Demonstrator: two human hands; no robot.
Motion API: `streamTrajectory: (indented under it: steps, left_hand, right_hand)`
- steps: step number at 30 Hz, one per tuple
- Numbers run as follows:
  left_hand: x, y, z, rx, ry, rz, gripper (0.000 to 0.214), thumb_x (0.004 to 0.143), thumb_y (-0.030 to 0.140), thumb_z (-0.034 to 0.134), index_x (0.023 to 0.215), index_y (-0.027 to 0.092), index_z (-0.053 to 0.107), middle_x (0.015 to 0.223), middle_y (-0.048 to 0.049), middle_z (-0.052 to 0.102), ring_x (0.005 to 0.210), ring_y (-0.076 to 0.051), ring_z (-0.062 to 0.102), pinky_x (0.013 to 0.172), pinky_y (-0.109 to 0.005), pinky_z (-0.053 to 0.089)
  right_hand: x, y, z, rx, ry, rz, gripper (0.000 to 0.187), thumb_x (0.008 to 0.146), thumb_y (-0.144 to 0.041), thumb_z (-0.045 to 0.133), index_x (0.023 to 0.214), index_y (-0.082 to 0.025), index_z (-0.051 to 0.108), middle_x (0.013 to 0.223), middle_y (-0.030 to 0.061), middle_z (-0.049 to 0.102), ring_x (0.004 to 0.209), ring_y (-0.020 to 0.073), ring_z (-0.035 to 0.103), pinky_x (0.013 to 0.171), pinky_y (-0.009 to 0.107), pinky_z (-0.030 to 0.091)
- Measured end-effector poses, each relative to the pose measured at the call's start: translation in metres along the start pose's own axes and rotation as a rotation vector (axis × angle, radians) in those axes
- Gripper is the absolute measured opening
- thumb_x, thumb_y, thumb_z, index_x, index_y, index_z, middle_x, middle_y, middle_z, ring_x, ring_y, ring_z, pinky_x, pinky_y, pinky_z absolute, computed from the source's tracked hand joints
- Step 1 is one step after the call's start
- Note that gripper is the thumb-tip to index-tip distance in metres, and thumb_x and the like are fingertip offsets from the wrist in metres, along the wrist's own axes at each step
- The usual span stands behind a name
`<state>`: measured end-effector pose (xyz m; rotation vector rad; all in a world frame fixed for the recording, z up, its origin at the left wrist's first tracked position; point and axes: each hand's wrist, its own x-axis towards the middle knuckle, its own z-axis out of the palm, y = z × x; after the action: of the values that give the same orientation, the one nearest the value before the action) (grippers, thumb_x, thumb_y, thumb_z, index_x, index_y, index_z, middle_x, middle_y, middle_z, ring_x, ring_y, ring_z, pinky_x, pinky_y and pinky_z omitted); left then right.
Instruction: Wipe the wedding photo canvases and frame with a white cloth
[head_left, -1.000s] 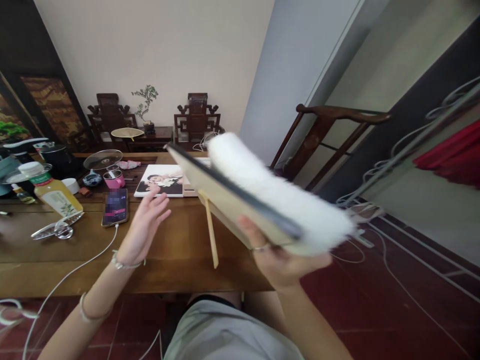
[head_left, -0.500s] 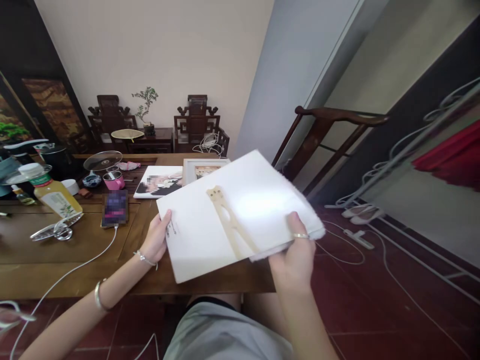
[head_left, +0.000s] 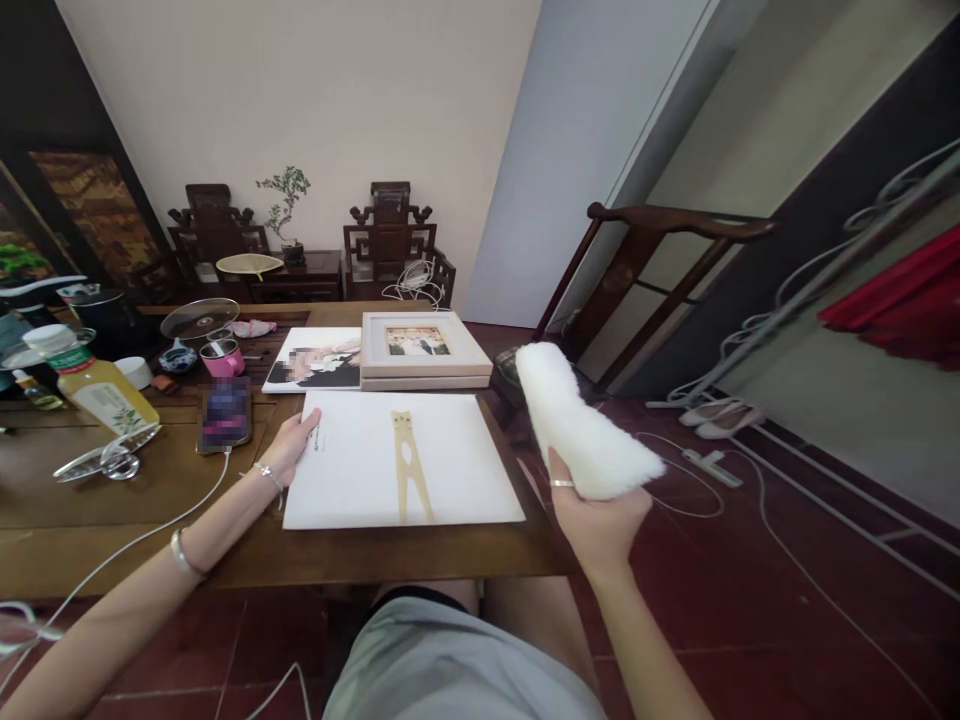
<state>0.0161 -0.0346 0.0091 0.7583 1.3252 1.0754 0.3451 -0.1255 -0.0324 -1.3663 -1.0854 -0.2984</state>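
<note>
Lowered: flat white board [head_left: 472,465], left hand [head_left: 289,450] pinching; right hand [head_left: 606,535] clamps fluffy white cloth [head_left: 574,415]; bump risks slide off brown-wood table [head_left: 465,552] edge.

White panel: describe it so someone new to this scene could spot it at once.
Find the brown table. At its near side, in front of the photo and the frame, is the white panel, its left edge in the left hand. Unlike those two it shows no picture: its white face carries a tan, cat-headed strip.
</note>
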Motion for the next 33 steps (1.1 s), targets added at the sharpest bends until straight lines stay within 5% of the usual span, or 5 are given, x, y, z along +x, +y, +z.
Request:
streamTrajectory:
  steps: [5,10,14,22,33]
  left_hand:
    - [0.015,-0.004,-0.004,0.077,0.008,-0.02,0.013,0.086,0.024,0.061,0.087,0.011,0.06,0.054,-0.0033,0.066,0.044,-0.016,0.062,0.047,-0.025,0.052]
    - [0.017,0.002,-0.01,0.215,-0.028,0.016,0.026,0.061,0.022,0.081,0.078,0.013,0.063,0.067,-0.0068,0.07,0.055,-0.018,0.064,0.053,-0.027,0.051]
    - [0.01,0.002,-0.017,0.616,0.044,0.373,0.056,0.042,0.032,0.089,0.09,0.016,0.063,0.09,-0.0086,0.069,0.087,-0.028,0.063,0.078,-0.034,0.049]
    - [0.009,-0.032,-0.017,1.315,0.09,0.764,0.041,0.082,0.036,0.056,0.114,0.01,0.054,0.118,-0.0199,0.053,0.115,-0.035,0.045,0.097,-0.048,0.035]
    - [0.022,-0.044,-0.027,1.266,-0.167,0.892,0.051,0.092,0.038,0.035,0.132,0.009,0.046,0.146,-0.0193,0.033,0.138,-0.031,0.023,0.112,-0.046,0.02]
  right_hand:
    - [0.006,0.002,0.003,-0.033,-0.369,-0.54,0.022,0.071,-0.006,0.053,0.084,-0.017,0.068,0.111,0.0108,0.068,0.107,0.0246,0.061,0.09,0.04,0.052]
    - [0.002,-0.007,0.015,-0.044,-0.645,-0.738,0.03,0.069,0.001,0.04,0.057,-0.018,0.06,0.127,0.0099,0.059,0.122,0.0232,0.049,0.092,0.041,0.051]
    - [0.005,-0.007,0.033,-0.112,-0.762,-0.774,0.032,0.068,0.004,0.039,0.054,-0.017,0.059,0.129,0.0102,0.057,0.124,0.0251,0.047,0.095,0.045,0.048]
    - [0.01,-0.01,0.073,-0.155,-0.988,-0.723,0.037,0.063,0.006,0.041,0.077,-0.014,0.067,0.133,0.0118,0.053,0.128,0.0273,0.043,0.107,0.047,0.035]
    - [0.009,-0.033,0.058,-0.195,-1.175,-0.614,0.046,0.06,0.007,0.041,0.092,-0.011,0.069,0.131,0.0158,0.054,0.128,0.0286,0.042,0.107,0.047,0.033]
